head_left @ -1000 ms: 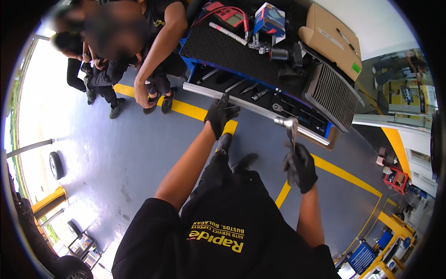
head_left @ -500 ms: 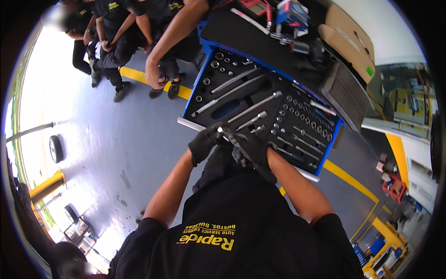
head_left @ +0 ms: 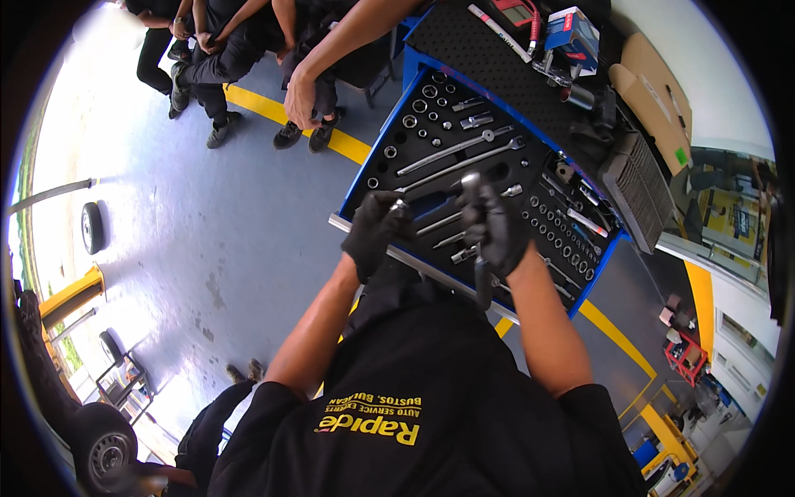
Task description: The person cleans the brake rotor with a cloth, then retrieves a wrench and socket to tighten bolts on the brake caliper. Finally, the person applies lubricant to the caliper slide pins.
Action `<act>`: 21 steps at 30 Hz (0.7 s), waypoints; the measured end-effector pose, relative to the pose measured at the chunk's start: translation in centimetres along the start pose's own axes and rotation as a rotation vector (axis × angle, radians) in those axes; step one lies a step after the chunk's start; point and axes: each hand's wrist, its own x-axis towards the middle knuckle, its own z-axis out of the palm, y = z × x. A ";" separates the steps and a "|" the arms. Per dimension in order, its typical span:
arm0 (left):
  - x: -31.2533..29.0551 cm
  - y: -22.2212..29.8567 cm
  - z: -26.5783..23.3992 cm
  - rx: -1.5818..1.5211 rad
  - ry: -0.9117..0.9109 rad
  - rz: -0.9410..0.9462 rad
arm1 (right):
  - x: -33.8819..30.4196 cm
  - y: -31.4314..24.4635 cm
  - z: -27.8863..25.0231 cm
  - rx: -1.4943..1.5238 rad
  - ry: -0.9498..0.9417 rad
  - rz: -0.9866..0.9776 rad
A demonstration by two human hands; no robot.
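My left hand [head_left: 369, 236], in a dark glove, is closed around a small shiny socket [head_left: 399, 207] over the front edge of the tool drawer [head_left: 338, 222]. To its right, my gloved right hand [head_left: 499, 228] grips a ratchet [head_left: 470, 179]. The ratchet's round metal head shows above the fingers, and its dark handle hangs below the fist. Under both hands the drawer's black foam holds long bars, sockets [head_left: 409, 121] and combination wrenches [head_left: 556, 280]. My hands partly cover several of these tools.
On the cabinet's black top [head_left: 451, 41] are a blue box [head_left: 573, 37], a red meter and an air filter [head_left: 636, 199]. Seated people are at the far left, one forearm [head_left: 335, 54] reaching near the drawer. A tyre [head_left: 93, 228] stands at the left.
My hands, together before, have moved apart: the left keeps the socket, the right has swung up and right with the ratchet. The view has shifted, so the drawer appears farther right.
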 end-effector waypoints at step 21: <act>5.5 3.6 -4.3 1.417 0.038 0.354 | 2.9 1.0 -4.7 -0.094 0.446 -0.214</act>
